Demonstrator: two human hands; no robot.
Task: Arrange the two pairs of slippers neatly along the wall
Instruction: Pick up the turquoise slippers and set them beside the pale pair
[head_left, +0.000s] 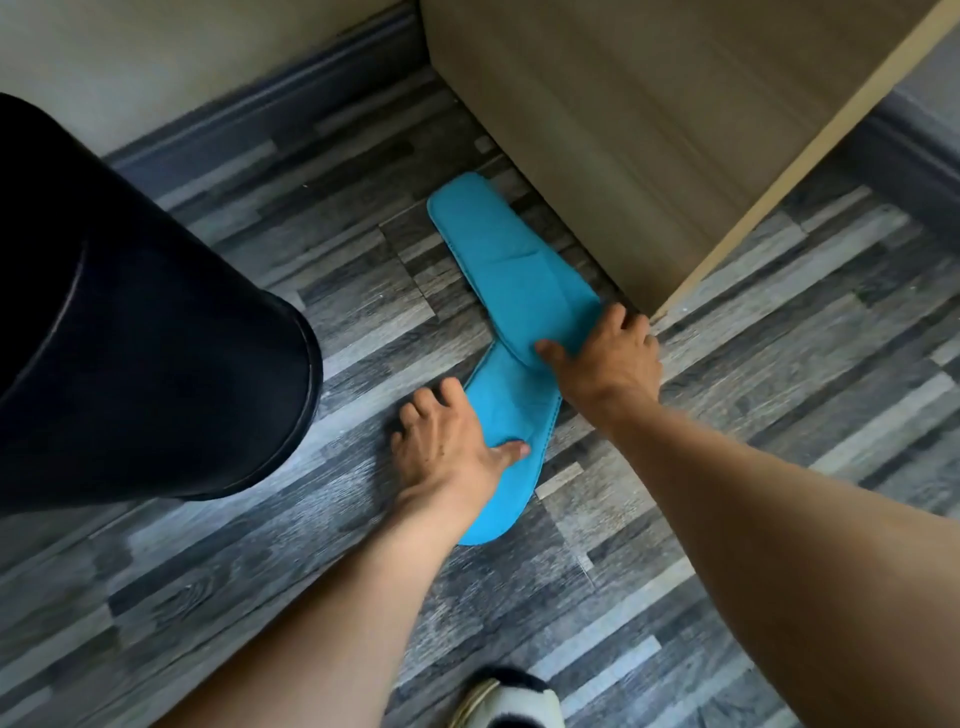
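Two flat blue slippers lie on the grey wood-pattern floor. The far slipper runs along the base of a light wooden cabinet, and its near end overlaps the near slipper. My right hand grips the near end of the far slipper, thumb on top. My left hand holds the left edge of the near slipper, thumb pressed on its upper side and fingers spread on the floor. Only this blue pair is fully in view.
A tall black bin stands at the left, close to my left hand. A dark skirting board runs along the pale wall at the back. A black-and-white furry slipper shows at the bottom edge.
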